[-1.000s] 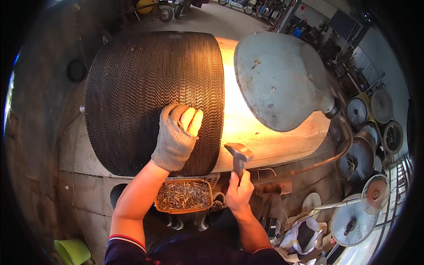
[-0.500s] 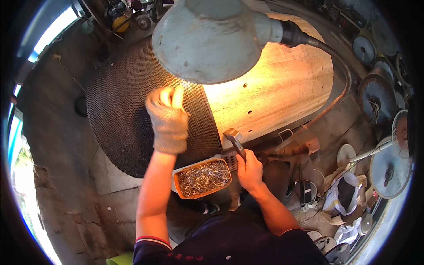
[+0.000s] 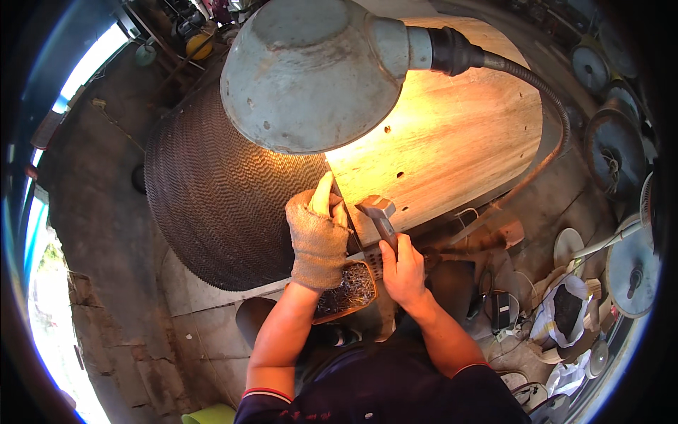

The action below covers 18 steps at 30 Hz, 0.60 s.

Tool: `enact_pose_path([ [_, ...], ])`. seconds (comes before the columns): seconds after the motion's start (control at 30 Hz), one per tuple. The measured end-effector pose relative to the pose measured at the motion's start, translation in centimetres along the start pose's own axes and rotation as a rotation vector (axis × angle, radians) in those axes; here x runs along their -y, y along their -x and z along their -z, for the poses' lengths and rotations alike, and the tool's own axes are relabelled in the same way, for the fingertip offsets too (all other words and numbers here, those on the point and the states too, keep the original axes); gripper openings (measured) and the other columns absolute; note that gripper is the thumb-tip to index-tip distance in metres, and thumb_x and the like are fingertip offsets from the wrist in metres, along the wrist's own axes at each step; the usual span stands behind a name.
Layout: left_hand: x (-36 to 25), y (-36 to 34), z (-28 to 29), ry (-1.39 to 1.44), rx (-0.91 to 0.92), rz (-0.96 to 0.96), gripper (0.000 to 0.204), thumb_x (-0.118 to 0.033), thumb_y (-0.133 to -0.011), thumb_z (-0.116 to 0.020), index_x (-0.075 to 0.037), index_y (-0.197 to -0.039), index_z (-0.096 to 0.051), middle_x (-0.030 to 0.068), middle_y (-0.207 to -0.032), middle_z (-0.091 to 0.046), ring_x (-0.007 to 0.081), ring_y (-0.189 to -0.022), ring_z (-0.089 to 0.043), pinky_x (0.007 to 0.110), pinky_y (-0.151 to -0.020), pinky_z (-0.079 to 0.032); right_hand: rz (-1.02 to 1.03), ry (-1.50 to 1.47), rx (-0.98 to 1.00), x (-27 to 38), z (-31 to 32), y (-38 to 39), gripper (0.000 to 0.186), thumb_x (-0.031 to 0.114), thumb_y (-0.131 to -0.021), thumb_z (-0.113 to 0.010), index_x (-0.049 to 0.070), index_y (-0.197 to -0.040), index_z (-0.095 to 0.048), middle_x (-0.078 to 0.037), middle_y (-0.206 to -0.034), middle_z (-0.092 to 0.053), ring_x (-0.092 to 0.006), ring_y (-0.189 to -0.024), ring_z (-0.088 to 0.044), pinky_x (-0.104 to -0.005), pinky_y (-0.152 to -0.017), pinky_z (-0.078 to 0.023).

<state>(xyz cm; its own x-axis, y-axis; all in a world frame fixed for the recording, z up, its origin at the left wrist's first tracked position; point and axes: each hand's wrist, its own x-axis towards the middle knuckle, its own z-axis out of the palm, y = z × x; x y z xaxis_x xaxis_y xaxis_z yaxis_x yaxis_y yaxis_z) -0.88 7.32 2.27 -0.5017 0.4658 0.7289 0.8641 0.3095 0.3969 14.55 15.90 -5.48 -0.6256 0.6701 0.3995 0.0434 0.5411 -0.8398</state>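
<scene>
A large wooden drum (image 3: 452,120) lies in front of me, its left part wrapped in rows of dark toothed covering (image 3: 212,191). My left hand (image 3: 318,237), in a worn knit glove, rests at the covering's right edge. Its index finger points up along that edge and the other fingers are curled; anything between them is hidden. My right hand (image 3: 405,272) is bare and grips a hammer (image 3: 381,215) by its handle, with the head over the drum's near wood. Below my left hand sits an orange tray of nails (image 3: 353,290), partly covered by my wrist.
A grey lamp (image 3: 311,78) on a flexible neck (image 3: 544,92) hangs over the drum and lights the wood. At the right stand several round metal discs (image 3: 614,152). A white sack (image 3: 565,311) with dark contents sits on the floor.
My left hand has moved right and nearer, from over the dark covering to its edge beside the hammer, and now covers part of the tray. My right hand still holds the hammer.
</scene>
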Motion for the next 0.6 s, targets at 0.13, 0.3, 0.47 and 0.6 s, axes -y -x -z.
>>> enact_pose_path([
  [0.13,-0.2,-0.5,0.3,0.127,0.094,0.177,0.066,0.007,-0.080,-0.071,-0.005,-0.143,-0.056,0.0084,-0.091,-0.066,0.0271,-0.089,-0.062,0.042,-0.083,-0.051,0.030,-0.024,0.002,0.9,0.1,-0.8,0.027,0.021,-0.106,-0.061,-0.004,-0.115,-0.059,-0.027,-0.088,-0.067,-0.0462,-0.077,-0.067,-0.0467,-0.066,-0.052],
  [0.3,-0.2,-0.6,-0.6,-0.002,0.014,0.126,0.068,0.004,-0.075,-0.074,-0.002,-0.140,-0.056,0.0080,-0.086,-0.064,0.0285,-0.083,-0.061,0.043,-0.081,-0.050,0.098,-0.005,-0.002,1.3,0.2,-1.6,0.026,0.019,-0.105,-0.062,-0.004,-0.115,-0.058,-0.027,-0.085,-0.068,-0.0488,-0.074,-0.067,-0.0515,-0.063,-0.053],
  [0.47,-0.5,-0.6,-2.4,-0.150,-0.063,0.088,0.072,0.002,-0.071,-0.074,0.001,-0.140,-0.055,0.0069,-0.085,-0.063,0.0311,-0.083,-0.060,0.047,-0.082,-0.047,0.107,0.007,-0.021,1.6,0.1,-1.9,0.027,0.020,-0.105,-0.061,-0.004,-0.116,-0.058,-0.026,-0.084,-0.068,-0.0489,-0.074,-0.067,-0.0521,-0.063,-0.053],
  [0.6,-0.3,-0.6,-2.4,-0.153,-0.100,0.055,0.072,0.002,-0.072,-0.073,0.002,-0.141,-0.054,0.0062,-0.085,-0.062,0.0300,-0.083,-0.059,0.047,-0.083,-0.046,0.050,0.167,0.091,1.9,0.5,-2.6,0.027,0.020,-0.104,-0.062,-0.004,-0.117,-0.059,-0.026,-0.084,-0.068,-0.0484,-0.072,-0.067,-0.0518,-0.062,-0.054],
])
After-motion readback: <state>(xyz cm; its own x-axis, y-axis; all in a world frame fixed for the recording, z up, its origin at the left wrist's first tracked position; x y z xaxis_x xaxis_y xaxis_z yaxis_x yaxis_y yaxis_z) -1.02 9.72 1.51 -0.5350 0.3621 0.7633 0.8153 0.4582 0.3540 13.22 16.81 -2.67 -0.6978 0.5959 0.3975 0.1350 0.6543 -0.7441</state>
